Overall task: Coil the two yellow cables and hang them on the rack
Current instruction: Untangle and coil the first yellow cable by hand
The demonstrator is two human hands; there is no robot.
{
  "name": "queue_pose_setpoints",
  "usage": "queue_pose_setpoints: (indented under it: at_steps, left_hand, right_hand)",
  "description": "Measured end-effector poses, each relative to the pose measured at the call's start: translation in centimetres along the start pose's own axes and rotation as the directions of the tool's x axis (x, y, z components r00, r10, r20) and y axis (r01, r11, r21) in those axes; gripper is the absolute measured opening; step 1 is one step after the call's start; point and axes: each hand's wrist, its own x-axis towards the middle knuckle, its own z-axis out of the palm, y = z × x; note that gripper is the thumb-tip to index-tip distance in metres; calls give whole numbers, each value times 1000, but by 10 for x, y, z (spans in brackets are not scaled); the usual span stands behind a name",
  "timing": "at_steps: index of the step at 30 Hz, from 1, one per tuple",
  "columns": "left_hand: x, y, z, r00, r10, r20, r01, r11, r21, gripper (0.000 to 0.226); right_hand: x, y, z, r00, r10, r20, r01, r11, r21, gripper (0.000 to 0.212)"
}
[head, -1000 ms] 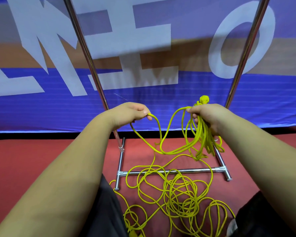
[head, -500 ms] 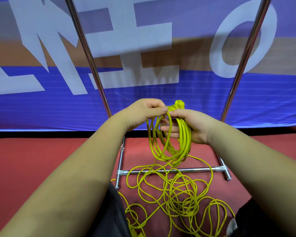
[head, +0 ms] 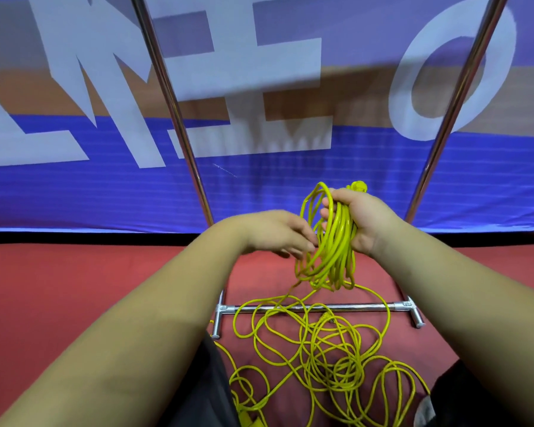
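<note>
My right hand (head: 363,220) is shut on a bundle of yellow cable loops (head: 330,248) that hangs down from its fist, with a yellow plug end (head: 359,186) sticking up above the thumb. My left hand (head: 278,234) is just left of the loops, its fingertips touching the strands at mid height; I cannot tell whether it pinches one. A tangled heap of loose yellow cable (head: 324,343) lies on the red floor below, one strand rising into the bundle. The chrome rack (head: 315,308) stands behind the heap, its two uprights slanting up.
A blue banner with large white letters (head: 259,155) hangs close behind the rack. Red carpet (head: 74,288) covers the floor. My dark-trousered knees (head: 210,389) sit at the bottom edge on both sides of the cable heap. The rack's top rail is out of view.
My hands came together from apart and laid a new loop onto the bundle in my right hand. My left hand has since dropped lower beside the loops, and my right hand has risen slightly.
</note>
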Motion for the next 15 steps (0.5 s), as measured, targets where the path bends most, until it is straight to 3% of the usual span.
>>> queue_pose_setpoints:
  at_steps: [1, 3, 8, 11, 13, 15]
  left_hand:
    - [0, -3, 5, 997, 13, 79, -18, 998, 53, 18]
    - [8, -7, 14, 998, 60, 18, -61, 996, 68, 21]
    - [18, -3, 12, 989, 92, -118, -118, 964, -240, 8]
    - [16, 7, 6, 952, 63, -298, -190, 888, -418, 26]
    - [15, 11, 3, 922, 47, -384, -238, 852, -467, 23]
    - [12, 12, 5, 927, 45, -374, -223, 865, -449, 17]
  right_hand:
    - [2, -1, -1, 1000, -3, -23, 3, 1000, 22, 28]
    - [6, -5, -2, 999, -15, -50, 17, 999, 51, 30]
    - [13, -12, -4, 997, -49, -58, 54, 995, 87, 26]
    - [13, -7, -4, 999, -47, -14, 48, 998, 38, 24]
    - [12, -1, -3, 997, -74, 1, 74, 997, 0, 18]
    - [12, 5, -2, 996, -89, 16, 89, 996, -18, 20]
